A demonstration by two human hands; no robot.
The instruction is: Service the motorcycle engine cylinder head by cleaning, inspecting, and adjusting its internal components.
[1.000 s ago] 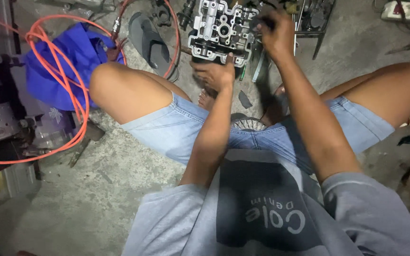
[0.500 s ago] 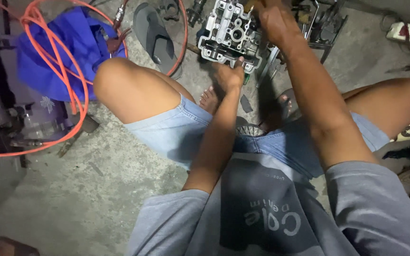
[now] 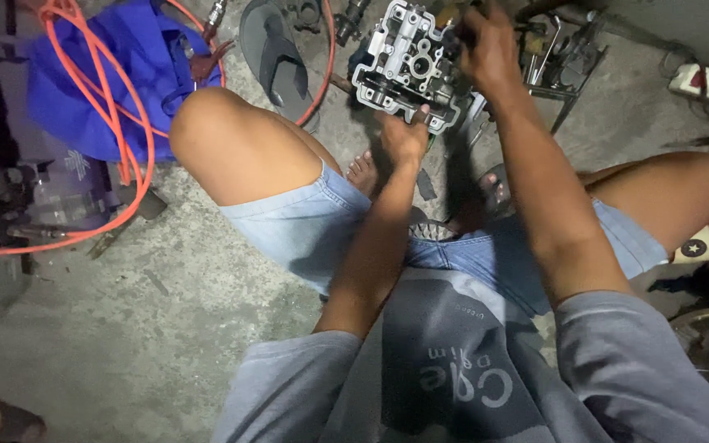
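Left hand (image 3: 404,135) grip pinches near edge of cylinder head (image 3: 408,66); right hand (image 3: 490,49) grip clamps top. Risk: heavy casting tips onto bare foot (image 3: 363,172).

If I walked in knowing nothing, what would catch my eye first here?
Probably the grey metal engine part at top centre, gripped at its near edge by the left hand and from the far side by the right hand. Next, the bright orange hose looping over a blue cloth at upper left. A dark sandal lies on the concrete floor between them.
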